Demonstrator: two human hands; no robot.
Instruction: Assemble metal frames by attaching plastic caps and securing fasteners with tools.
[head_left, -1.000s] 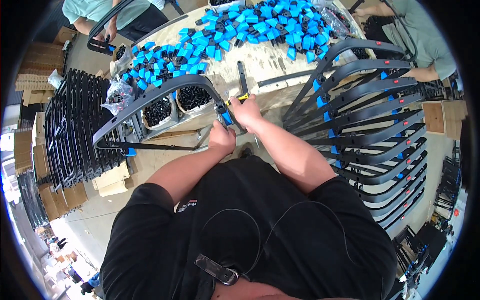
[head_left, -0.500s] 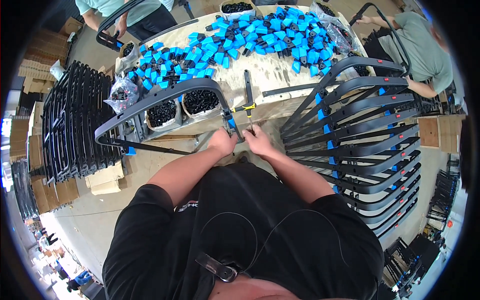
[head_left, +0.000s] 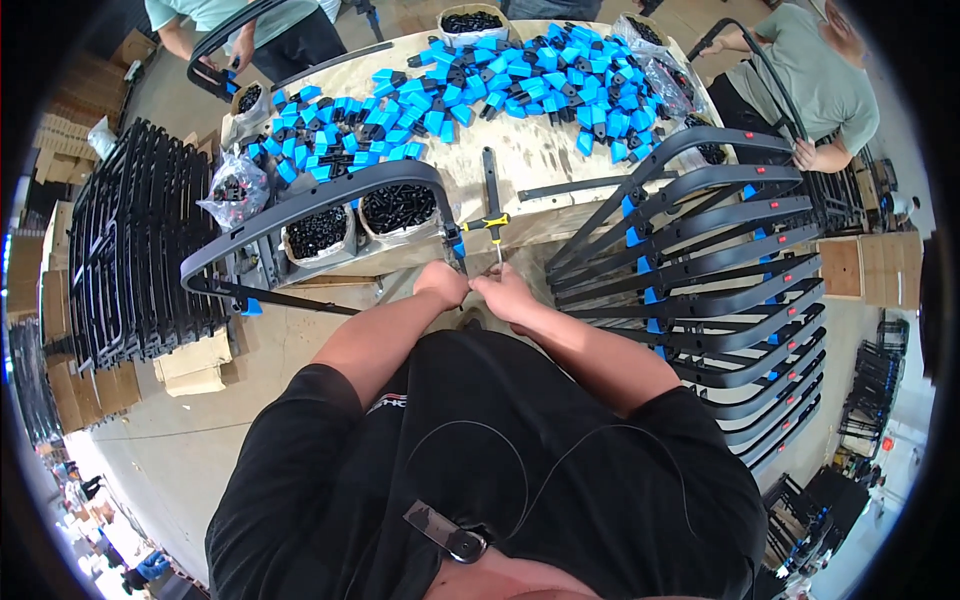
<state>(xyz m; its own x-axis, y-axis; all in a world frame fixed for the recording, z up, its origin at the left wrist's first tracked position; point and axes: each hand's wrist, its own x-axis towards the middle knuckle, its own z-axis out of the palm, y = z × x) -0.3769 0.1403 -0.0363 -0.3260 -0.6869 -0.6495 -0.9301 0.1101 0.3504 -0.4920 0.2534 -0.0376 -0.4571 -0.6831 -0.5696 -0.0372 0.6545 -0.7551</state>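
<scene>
A curved black tube frame (head_left: 318, 192) arches over the near edge of the workbench, its end reaching down to my hands. Around that end, next to a blue fitting (head_left: 458, 246), my left hand (head_left: 440, 283) is closed. Close beside it, almost touching, my right hand (head_left: 505, 296) is closed at the lower end of a T-handle driver's metal shaft. The yellow-and-black T-handle driver (head_left: 487, 224) has its crossbar up by the bench edge. Fingertips of both hands, and any small part between them, are hidden.
On the bench (head_left: 540, 160) lie a heap of blue-and-black fittings (head_left: 520, 75), a flat black bar (head_left: 580, 187) and boxes of small black parts (head_left: 400, 208). Finished-looking frames (head_left: 730, 265) stack at right, more black frames (head_left: 140, 240) at left. A co-worker (head_left: 815, 75) handles a frame at right.
My right hand has shifted slightly left, closer to my left hand. The whole view has drifted a little. The co-worker at right has changed posture.
</scene>
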